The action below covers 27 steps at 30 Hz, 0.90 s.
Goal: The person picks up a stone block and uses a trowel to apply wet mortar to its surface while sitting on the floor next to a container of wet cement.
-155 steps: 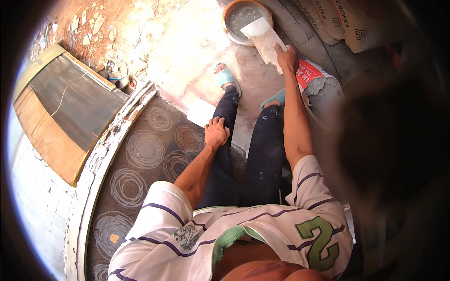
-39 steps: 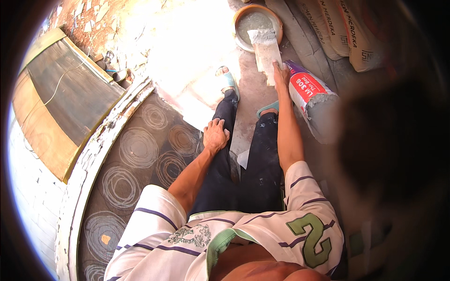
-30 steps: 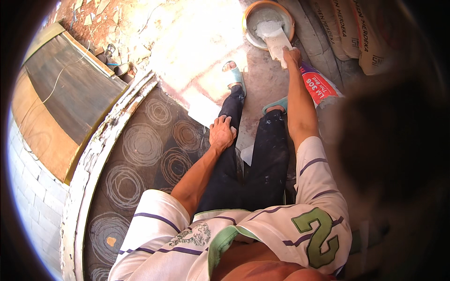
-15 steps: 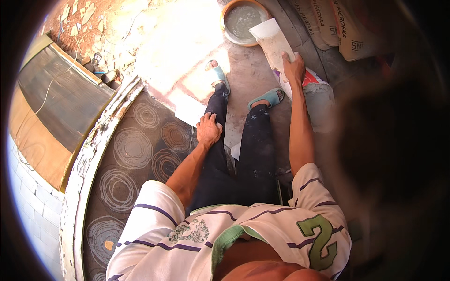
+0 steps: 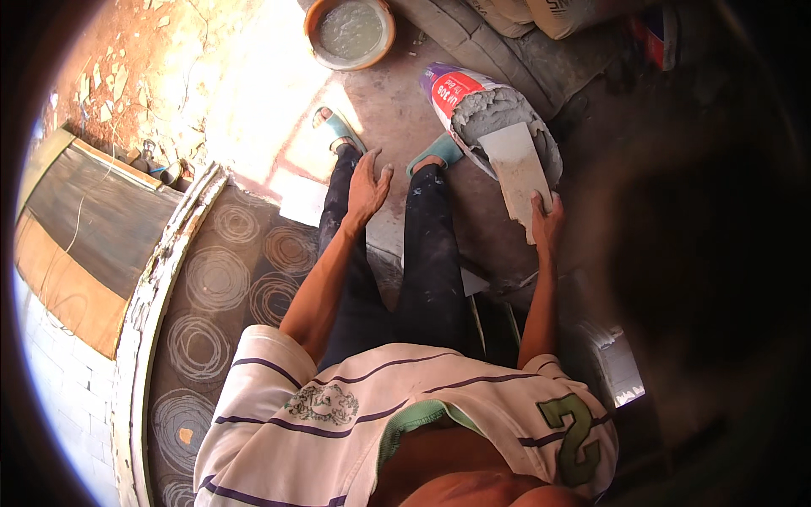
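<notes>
Your right hand (image 5: 549,221) has its grip clasped round the near end of the board (image 5: 517,173), whose long axis runs forward and slightly left from you. Its far end is at the mouth of the bag (image 5: 456,89), over the grey powder (image 5: 500,110); I can't tell whether they touch. The bag lies with its mouth toward you. Your left hand (image 5: 367,190), loosely spread and holding nothing, is farther from it, near your left leg (image 5: 336,190).

Building-work area: open bag (image 5: 457,89) of grey powder, sacks (image 5: 564,15), basin (image 5: 389,35), broken scraps (image 5: 121,82) on bare earth (image 5: 169,72).
</notes>
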Each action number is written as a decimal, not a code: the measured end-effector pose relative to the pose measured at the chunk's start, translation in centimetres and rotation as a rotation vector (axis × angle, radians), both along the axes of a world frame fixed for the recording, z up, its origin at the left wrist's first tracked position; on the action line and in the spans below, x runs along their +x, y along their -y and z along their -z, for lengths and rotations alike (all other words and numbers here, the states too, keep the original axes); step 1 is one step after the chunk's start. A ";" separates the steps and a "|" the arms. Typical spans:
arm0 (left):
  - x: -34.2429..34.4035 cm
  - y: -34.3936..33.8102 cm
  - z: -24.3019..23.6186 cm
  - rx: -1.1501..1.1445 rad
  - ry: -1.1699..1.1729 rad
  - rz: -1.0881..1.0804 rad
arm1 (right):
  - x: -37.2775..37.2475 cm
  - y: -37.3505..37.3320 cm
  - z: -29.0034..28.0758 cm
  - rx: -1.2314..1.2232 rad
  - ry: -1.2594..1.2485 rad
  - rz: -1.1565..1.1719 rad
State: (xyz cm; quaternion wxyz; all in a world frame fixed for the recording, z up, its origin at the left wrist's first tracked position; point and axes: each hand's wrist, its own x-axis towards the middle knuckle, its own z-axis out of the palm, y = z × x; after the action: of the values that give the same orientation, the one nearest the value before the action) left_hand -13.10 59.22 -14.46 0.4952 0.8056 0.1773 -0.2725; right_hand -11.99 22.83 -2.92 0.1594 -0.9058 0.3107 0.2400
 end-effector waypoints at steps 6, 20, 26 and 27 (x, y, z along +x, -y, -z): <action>15.3 7.2 0.1 -0.363 0.033 -0.007 | 2.9 -1.5 3.7 0.045 -0.017 -0.056; 15.9 14.0 2.0 -0.530 -0.239 -0.102 | 0.5 0.7 10.8 0.240 0.144 0.004; 15.5 15.1 0.8 -0.643 -0.423 -0.221 | 0.6 1.3 12.2 0.321 0.121 0.045; 15.2 15.2 1.0 -0.644 -0.402 -0.218 | 0.5 1.1 12.6 0.335 0.116 0.066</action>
State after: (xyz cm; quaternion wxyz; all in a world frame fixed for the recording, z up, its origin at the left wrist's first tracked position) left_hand 2.12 44.06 -15.42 0.7041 0.5160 0.2605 -0.4125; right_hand -11.47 21.71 -15.49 0.3336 -0.8682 0.2860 0.2304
